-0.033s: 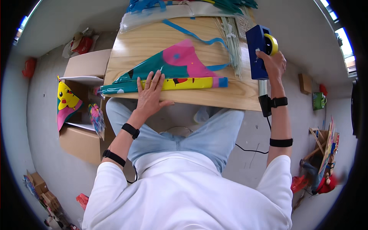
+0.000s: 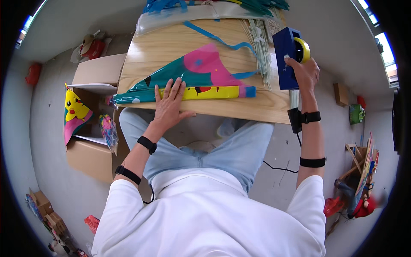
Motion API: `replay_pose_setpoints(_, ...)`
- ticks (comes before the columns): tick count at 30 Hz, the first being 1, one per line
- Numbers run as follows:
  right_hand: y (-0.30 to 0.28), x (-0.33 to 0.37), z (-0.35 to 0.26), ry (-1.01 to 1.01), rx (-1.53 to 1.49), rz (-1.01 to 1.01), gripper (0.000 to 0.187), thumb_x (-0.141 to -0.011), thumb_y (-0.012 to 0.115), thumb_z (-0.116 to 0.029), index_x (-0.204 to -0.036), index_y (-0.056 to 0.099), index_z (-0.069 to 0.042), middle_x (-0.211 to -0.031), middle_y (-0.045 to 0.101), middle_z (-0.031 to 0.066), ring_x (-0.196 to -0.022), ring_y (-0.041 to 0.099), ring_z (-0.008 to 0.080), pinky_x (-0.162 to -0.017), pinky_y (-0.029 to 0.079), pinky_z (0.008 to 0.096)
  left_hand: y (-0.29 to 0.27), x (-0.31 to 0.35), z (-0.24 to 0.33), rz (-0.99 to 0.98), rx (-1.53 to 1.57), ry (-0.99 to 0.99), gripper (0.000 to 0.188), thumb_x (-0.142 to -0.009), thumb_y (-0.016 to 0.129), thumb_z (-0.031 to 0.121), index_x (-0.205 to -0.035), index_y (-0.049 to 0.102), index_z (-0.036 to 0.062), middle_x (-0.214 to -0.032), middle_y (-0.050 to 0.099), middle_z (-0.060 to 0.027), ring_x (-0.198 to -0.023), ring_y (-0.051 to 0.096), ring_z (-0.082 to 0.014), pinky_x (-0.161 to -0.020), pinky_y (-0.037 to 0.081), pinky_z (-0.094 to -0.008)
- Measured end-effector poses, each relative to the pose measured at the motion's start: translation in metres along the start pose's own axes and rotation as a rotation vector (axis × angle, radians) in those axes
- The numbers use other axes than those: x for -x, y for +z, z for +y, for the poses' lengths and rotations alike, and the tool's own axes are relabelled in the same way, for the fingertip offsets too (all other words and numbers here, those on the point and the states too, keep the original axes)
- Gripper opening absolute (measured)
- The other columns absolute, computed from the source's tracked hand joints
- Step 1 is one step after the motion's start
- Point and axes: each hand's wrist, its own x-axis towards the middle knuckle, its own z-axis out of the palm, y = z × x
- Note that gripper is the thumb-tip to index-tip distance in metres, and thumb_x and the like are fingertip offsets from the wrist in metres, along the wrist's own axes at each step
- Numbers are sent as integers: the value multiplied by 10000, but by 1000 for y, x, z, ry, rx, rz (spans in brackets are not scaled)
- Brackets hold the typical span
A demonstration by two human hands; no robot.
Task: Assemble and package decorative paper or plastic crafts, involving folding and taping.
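A kite (image 2: 169,79) of thin green, pink and yellow sheet lies partly folded on the wooden table (image 2: 147,47). Its near edge makes a long yellow and green strip with a blue end. My left hand (image 2: 169,103) presses flat on that strip, fingers stretched out and slightly apart. At the table's right edge stands a blue tape dispenser (image 2: 286,60) with a roll of yellow tape (image 2: 305,49). My right hand (image 2: 306,73) grips its near side, thumb against the blue body; the other fingertips are partly hidden.
A blue ribbon (image 2: 214,37) curls behind the kite, beside a bundle of thin pale sticks (image 2: 261,55). Clear plastic sleeves (image 2: 192,18) lie at the back. Left of the table, an open cardboard box (image 2: 90,150) holds another kite (image 2: 77,111). A black cable (image 2: 278,168) hangs at right.
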Motion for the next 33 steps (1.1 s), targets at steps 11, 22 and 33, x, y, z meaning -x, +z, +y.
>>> replay_pose_setpoints(11,91,163,-120,-349,-173,-97,588,-594,853,-460,-912,686,6,-858,725,205,-837,716,382,-784,561,457,3,0,-3,30,20,11,1140,-737,637,775,-1585,286,99,-1654,239,-96,-1536,174,-323,-1187,33,-680)
replay_pose_setpoints(22,132,204,-148,-429,-11,124,429,-591,783,-306,-895,626,-47,-873,680,117,-877,661,290,-803,482,426,5,2,-3,109,88,43,1134,-721,664,749,-1541,359,27,-1632,290,-121,-1529,201,-330,-1175,18,-697)
replay_pose_setpoints(33,127,201,-135,-456,-60,32,734,-690,792,-622,-1070,606,-21,-999,678,173,-977,654,370,-824,511,513,12,1,-7,130,104,40,1139,-716,629,773,-1543,363,37,-1630,297,-127,-1533,195,-332,-1158,-6,-716)
